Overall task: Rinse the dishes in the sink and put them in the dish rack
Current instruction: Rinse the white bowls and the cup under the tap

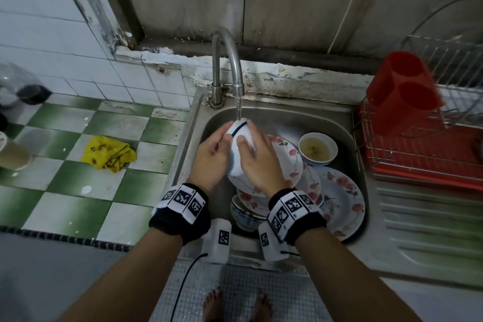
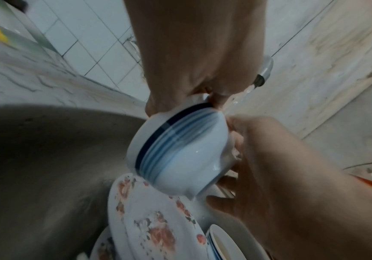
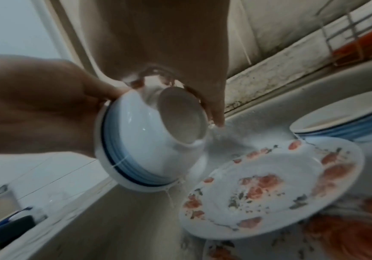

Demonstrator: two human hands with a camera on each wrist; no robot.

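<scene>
A white bowl with blue bands point(image 1: 236, 150) is held tipped on its side directly under the tap point(image 1: 226, 60), at about 12 o'clock in the sink point(image 1: 287, 112), so that the running water point(image 1: 238, 110) strikes its outer wall and drains off the lower edge. In the wrist views, water is seen trickling from the rim onto the floral plates below.

The bowl is gripped by the left hand point(image 1: 210, 157), its fingers curled over the rim at the bowl's 9 o'clock side; this appears to keep the mouth turned away from the stream while the outside is rinsed. The right hand point(image 1: 257, 162) is laid over the bowl's base side at 3 o'clock, fingers fairly straight and spread, with fingertips point(image 3: 216, 114) reaching round the foot ring. It seems to be rubbing or steadying the surface rather than clamping it.

Beneath the bowl, a leaning stack of floral plates point(image 1: 287, 162) fills the middle of the sink, with a further floral plate point(image 1: 345, 196) at 4 o'clock. A small bowl of cloudy liquid point(image 1: 317, 148) sits at 2 o'clock, and a patterned bowl point(image 1: 244, 217) is wedged under the stack at 6 o'clock. All of these are judged still unrinsed.

The wire dish rack point(image 1: 431, 138), on its red tray, stands at 3 o'clock just beside the sink, with a red cutlery holder point(image 1: 402, 89) at its near corner. No dishes are seen in the part of the rack in view, so the task is judged to be at an early stage.

A yellow cloth point(image 1: 108, 153) lies at 9 o'clock on the checked counter.
</scene>
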